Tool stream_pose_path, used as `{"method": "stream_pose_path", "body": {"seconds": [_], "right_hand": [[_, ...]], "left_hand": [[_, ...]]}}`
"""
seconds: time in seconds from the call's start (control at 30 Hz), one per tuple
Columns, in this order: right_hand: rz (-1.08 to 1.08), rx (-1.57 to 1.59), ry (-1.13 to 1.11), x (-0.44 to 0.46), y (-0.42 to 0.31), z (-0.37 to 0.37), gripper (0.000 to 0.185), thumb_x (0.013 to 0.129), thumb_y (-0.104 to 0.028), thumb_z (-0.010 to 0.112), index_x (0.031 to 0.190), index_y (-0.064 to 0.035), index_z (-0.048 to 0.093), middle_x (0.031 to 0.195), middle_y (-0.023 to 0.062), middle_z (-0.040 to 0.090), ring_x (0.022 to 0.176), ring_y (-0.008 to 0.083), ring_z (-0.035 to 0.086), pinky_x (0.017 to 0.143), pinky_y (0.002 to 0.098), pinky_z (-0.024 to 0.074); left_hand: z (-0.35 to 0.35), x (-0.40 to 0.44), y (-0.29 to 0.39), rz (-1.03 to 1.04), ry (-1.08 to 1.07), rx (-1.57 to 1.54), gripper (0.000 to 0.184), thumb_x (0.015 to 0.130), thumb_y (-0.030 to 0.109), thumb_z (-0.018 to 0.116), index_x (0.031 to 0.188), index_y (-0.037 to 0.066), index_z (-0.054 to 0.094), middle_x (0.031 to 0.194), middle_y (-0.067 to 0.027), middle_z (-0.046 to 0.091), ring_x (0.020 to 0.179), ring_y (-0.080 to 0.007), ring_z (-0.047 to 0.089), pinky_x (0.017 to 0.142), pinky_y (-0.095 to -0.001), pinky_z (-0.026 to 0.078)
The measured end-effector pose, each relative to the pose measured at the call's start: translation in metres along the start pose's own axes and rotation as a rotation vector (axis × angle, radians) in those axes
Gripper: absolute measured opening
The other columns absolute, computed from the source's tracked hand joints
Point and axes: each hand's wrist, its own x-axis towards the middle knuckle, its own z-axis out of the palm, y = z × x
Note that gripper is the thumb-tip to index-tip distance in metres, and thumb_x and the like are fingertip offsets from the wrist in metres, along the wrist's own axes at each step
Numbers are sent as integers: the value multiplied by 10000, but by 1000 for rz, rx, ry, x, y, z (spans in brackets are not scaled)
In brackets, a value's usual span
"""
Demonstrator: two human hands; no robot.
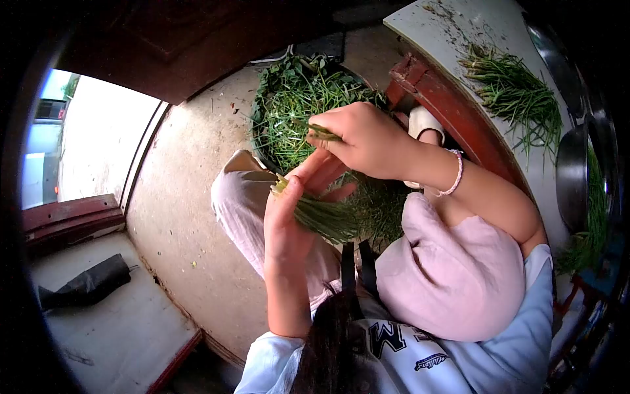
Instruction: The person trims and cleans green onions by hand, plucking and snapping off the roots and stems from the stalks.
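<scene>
My left hand (pixel 287 220) is closed around a bunch of chives (pixel 328 218), thumb on top near the pale cut ends and the green leaves trailing to the right. Just above it, my right hand (pixel 361 139) pinches a small tuft of greenish-brown stalks (pixel 323 133) between thumb and fingers. Beneath both hands, on the floor, stands a dark round basin (pixel 254 125) full of loose green leaves and stems (pixel 295 98). More greens lie between my knees, partly hidden by the hands.
To the right, a pale table (pixel 453 46) with a red-brown edge carries another pile of chives (pixel 518 92), soil crumbs and a metal bowl (pixel 573 177). At lower left, a black object (pixel 98 282) lies on a white surface (pixel 125 328). An open doorway (pixel 105 125) is beyond.
</scene>
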Motion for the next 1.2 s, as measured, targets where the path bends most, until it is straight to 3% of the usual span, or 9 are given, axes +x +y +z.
{"method": "stream_pose_path", "body": {"seconds": [0.07, 0.13, 0.23, 0.27, 0.3, 0.4, 0.57, 1.07, 1.2], "right_hand": [[17, 20, -16, 0, 4, 0, 201, 790, -180, 491, 684, -12, 458, 596, 91, 498, 503, 239, 496, 458, 307, 384], [484, 567, 4, 1, 6, -1, 292, 801, -256, 484, 641, -12, 509, 503, 74, 516, 488, 172, 539, 459, 317, 401], [551, 495, -40, -2, 16, -12, 386, 832, -323, 437, 604, -22, 513, 470, 30, 482, 425, 103, 450, 430, 265, 365], [547, 494, -39, -2, 13, -11, 386, 832, -323, 437, 604, -22, 513, 470, 30, 482, 425, 103, 450, 430, 265, 365], [519, 485, -83, -2, 7, -10, 393, 832, -336, 435, 607, -25, 520, 470, 29, 482, 430, 100, 450, 434, 264, 366], [482, 497, -129, -5, -1, -7, 403, 825, -365, 440, 619, -31, 533, 474, 32, 483, 439, 97, 452, 442, 261, 366], [230, 612, -48, -4, -7, -3, 256, 822, -276, 490, 710, -47, 515, 524, -66, 379, 485, 23, 326, 439, 190, 272], [360, 678, -56, -7, -3, -9, 105, 769, -125, 544, 754, -22, 536, 544, -71, 401, 514, 6, 351, 483, 177, 307], [380, 648, -214, -8, -6, -11, 106, 757, -124, 559, 741, -19, 554, 571, -56, 462, 533, 5, 397, 500, 169, 330]], "left_hand": [[-2, 0, -3, 5, -24, 1, 549, 815, 361, 376, 1206, -17, 311, 1211, -190, 362, 1122, -306, 353, 907, -465, 297], [-2, 0, -4, 9, -52, 3, 541, 816, 367, 373, 1200, -11, 327, 1208, -192, 365, 1122, -310, 353, 907, -463, 298], [0, -1, 0, 140, -5, -13, 470, 832, 296, 395, 1116, -78, 396, 1167, -222, 395, 1099, -341, 374, 866, -445, 357], [6, -2, 0, 147, 91, 65, 456, 826, 331, 380, 1121, -13, 426, 1111, -174, 463, 950, -261, 494, 810, -401, 402], [6, -1, 2, 151, 88, 67, 456, 826, 331, 380, 1121, -13, 426, 1111, -174, 463, 950, -261, 494, 810, -401, 402], [5, -1, 6, 259, 234, 315, 374, 839, 255, 420, 1025, -59, 498, 700, -4, 478, 565, -60, 412, 507, -174, 347], [5, -4, 8, 250, 308, 246, 339, 844, 237, 426, 1001, -49, 517, 615, 39, 363, 511, -47, 349, 475, -151, 300], [8, -3, 5, 329, 310, 359, 310, 851, 209, 411, 976, -50, 527, 582, 42, 339, 455, -33, 283, 445, -170, 259], [12, -4, 7, 326, 316, 366, 294, 864, 194, 400, 986, -42, 527, 568, 52, 341, 452, -23, 264, 449, -165, 249]]}}
